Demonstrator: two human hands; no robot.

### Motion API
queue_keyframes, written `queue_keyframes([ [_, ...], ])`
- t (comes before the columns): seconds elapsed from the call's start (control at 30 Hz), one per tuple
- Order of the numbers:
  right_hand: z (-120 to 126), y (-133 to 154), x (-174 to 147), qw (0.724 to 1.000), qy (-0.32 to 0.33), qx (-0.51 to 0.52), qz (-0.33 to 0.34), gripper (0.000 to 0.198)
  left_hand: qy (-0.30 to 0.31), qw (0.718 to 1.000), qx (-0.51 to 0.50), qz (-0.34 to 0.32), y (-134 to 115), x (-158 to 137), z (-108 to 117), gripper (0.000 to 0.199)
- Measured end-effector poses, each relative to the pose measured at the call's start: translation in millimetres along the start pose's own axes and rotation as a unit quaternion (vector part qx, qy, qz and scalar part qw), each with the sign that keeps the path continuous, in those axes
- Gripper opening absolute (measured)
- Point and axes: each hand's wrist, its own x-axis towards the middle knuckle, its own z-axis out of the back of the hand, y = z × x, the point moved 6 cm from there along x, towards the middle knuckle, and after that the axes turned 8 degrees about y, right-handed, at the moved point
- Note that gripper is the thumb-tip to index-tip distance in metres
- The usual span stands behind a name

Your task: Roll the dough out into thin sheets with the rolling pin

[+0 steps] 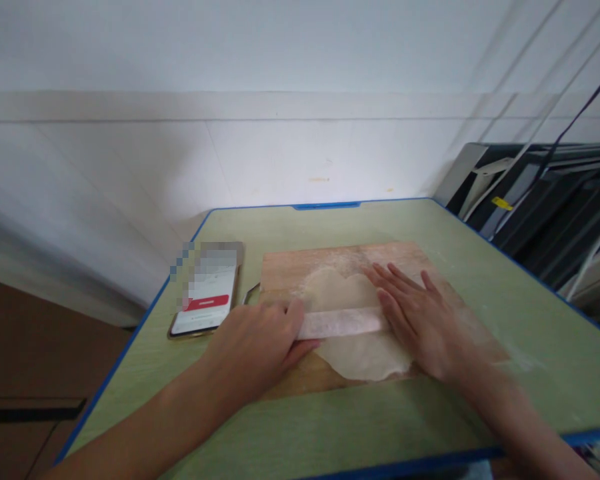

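Observation:
A flattened sheet of pale dough (pixel 363 361) with an uneven outline lies on a floured wooden board (pixel 285 270). Across its middle rests a pale, flour-dusted rolling pin (pixel 343 324). My left hand (pixel 265 333) is closed around the pin's left end, thumb on the near side. Over the right end lies my right hand (pixel 423 320), palm down and fingers stretched out, pressing on it and hiding that end. The fingertips of the right hand reach the far right part of the dough.
The board stands on a light green table (pixel 380 427) edged in blue. A phone (pixel 207 293) with a lit screen lies left of the board. A small metal piece (pixel 251 292) pokes out beside it. Dark flat panels (pixel 570 193) and cables are at the right; a white wall (pixel 280 153) is behind.

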Motion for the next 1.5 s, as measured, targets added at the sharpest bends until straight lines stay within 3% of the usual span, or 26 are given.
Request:
queue_keyframes([
  [0.1,2.2,4.9,-11.5,0.999,-0.025,-0.003,-0.042,0.045,-0.002,1.0,0.0,-0.005,-1.3,-0.6,0.5,0.036],
  [0.33,2.2,20.0,-41.3,0.997,-0.065,0.0,-0.038,0.048,0.013,1.0,0.015,-0.015,-5.6,-1.9,1.1,0.03],
  [0.47,2.1,19.2,-43.1,0.997,-0.06,0.009,-0.038,0.048,0.006,1.0,0.008,-0.025,-6.4,-1.3,0.7,0.036],
  [0.77,-0.5,0.5,5.3,0.999,-0.009,0.044,-0.019,0.045,-0.002,0.999,-0.021,-0.025,-3.5,-3.2,-0.1,0.037],
  [0.93,0.2,-10.2,22.0,0.992,0.014,0.124,-0.026,0.042,-0.005,0.999,-0.037,-0.032,-2.2,-3.6,-0.5,0.036],
  [1.1,6.1,-13.2,40.0,0.98,0.068,0.186,0.009,0.033,-0.011,0.999,-0.04,-0.034,-2.5,-3.2,-1.2,0.035],
  [1.23,5.6,-6.8,64.3,0.987,0.117,0.114,0.01,0.023,-0.009,0.999,-0.035,-0.035,-3.4,-4.1,-0.5,0.033],
  [1.5,-3.0,6.2,83.4,0.993,0.115,0.005,0.005,0.04,0.004,0.998,-0.047,-0.031,-4.4,-6.6,2.0,0.032],
])
